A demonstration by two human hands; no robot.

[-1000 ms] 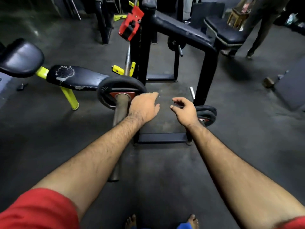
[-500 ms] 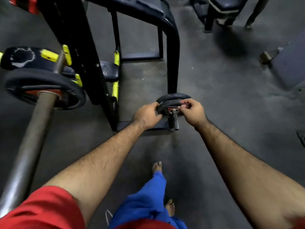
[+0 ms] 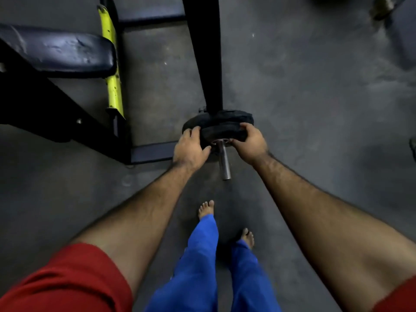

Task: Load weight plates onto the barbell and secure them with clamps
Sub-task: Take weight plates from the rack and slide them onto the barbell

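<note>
Grey gym floor (image 3: 292, 91), black post (image 3: 208, 52) ahead (both hands (image 3: 191, 146) (image 3: 251, 140) clasped round the front plate (image 3: 221, 134)).

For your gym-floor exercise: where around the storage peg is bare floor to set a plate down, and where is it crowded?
Bare floor lies right of the black upright, and left of the left hand. Crowded: bench frame far left, both hands on the plates, feet below.

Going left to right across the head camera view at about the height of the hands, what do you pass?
Black frame base → yellow post → left hand → steel peg holding the black weight plates → right hand → bare grey floor.
</note>
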